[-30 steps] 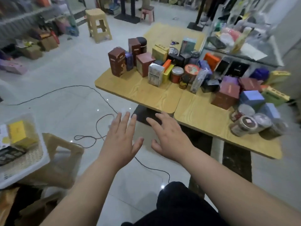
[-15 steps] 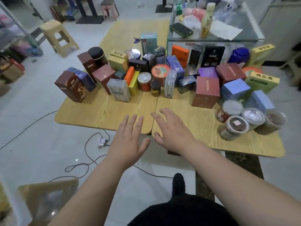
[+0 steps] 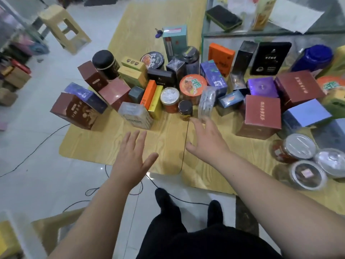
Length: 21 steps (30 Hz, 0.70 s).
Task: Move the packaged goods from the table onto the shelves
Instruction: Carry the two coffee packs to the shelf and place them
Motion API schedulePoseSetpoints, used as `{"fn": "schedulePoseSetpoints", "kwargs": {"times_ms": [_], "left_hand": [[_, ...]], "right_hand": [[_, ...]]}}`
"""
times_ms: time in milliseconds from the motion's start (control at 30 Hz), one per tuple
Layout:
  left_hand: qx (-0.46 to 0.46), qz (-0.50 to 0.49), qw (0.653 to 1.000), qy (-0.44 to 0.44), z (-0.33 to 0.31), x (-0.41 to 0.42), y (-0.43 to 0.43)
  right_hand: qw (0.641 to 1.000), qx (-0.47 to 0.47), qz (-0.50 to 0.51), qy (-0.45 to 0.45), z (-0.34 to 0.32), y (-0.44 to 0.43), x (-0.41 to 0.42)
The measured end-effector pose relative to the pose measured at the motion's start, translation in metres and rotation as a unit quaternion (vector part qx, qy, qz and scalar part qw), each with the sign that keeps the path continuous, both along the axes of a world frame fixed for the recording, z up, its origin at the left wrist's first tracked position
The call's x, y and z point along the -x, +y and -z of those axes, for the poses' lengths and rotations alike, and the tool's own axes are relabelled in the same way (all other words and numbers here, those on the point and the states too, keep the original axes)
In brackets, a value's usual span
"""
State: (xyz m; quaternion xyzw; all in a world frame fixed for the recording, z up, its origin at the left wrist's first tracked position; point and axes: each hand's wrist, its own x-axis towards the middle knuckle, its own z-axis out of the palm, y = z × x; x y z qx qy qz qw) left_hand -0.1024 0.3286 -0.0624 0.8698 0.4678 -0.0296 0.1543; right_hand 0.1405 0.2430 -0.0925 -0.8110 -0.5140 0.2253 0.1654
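Observation:
Several packaged goods crowd the wooden table: boxes, tins and jars. My left hand hovers flat, fingers spread, over the table's front edge, just short of a pale plastic-wrapped box. My right hand reaches further in, fingers straight, its tips close to a clear wrapped pack and a small dark-lidded jar. Neither hand holds anything. A maroon box stands right of my right hand, a brown box at the far left.
A glass counter with a dark case and papers borders the table's back right. Round foil-lidded jars sit at the front right. A beige stool stands back left. Black cables trail on the tiled floor. My feet are below the table edge.
I have stepped closer to the table. Both hands moved forward over its front edge, the right one reaching up to the small jar and clear pack.

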Motion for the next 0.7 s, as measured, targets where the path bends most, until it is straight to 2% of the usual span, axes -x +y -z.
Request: {"fn": "schedulePoseSetpoints", "kwargs": {"times_ms": [167,300,400,500,600,700], "left_hand": [[-0.018,-0.027,0.999,0.011,0.01,0.006,0.074],[-0.025,0.025,0.999,0.025,0.016,-0.004,0.138],[-0.022,0.087,0.993,0.075,0.026,-0.014,0.174],[-0.032,0.111,0.993,0.018,0.034,-0.013,0.191],[0.079,0.142,0.985,-0.064,0.041,0.003,0.182],[0.174,0.177,0.964,-0.098,0.052,0.017,0.161]], "right_hand": [[0.989,-0.03,0.147,0.006,0.008,0.044,-0.026],[0.972,0.023,0.234,0.005,0.013,0.083,-0.042],[0.962,0.008,0.272,0.032,0.02,0.099,-0.05],[0.959,-0.02,0.28,0.045,0.023,0.093,-0.046],[0.956,-0.054,0.276,0.081,0.023,0.061,-0.03],[0.948,-0.08,0.252,0.18,0.023,0.027,-0.008]]}}
